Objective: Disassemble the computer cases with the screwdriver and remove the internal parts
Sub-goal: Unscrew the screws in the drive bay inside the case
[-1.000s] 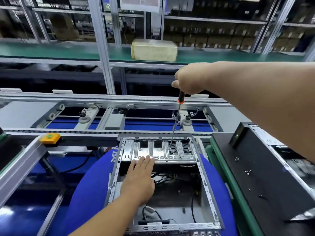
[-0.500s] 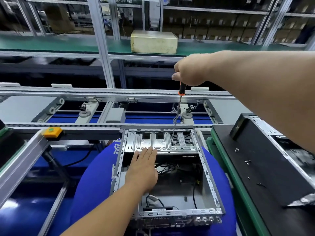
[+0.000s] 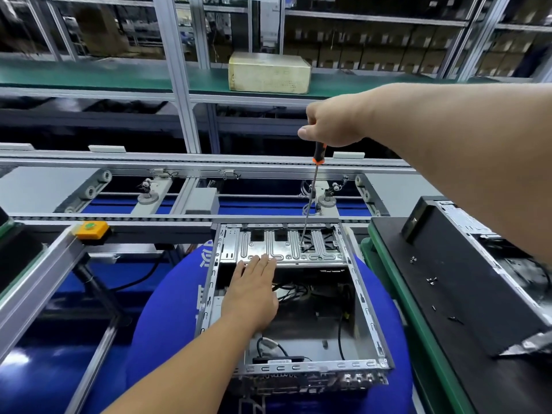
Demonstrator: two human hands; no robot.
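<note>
Silver sheet metal fills the lower centre of the head view: an open computer case sits on a blue round pad. At its far end, a ribbed drive bracket spans the case. The right hand, upper centre, is fisted round the handle of a long screwdriver whose tip meets a screw on the bracket's right part. The left hand lies flat with straight fingers, fingertips pressing the bracket's near edge; it grips nothing. To do this well, I judge the shaft should stay square to the screw with steady downward pressure, while the flat hand keeps the bracket from shifting. Loose screws lie on the black panel at right, where this one could join them.
</note>
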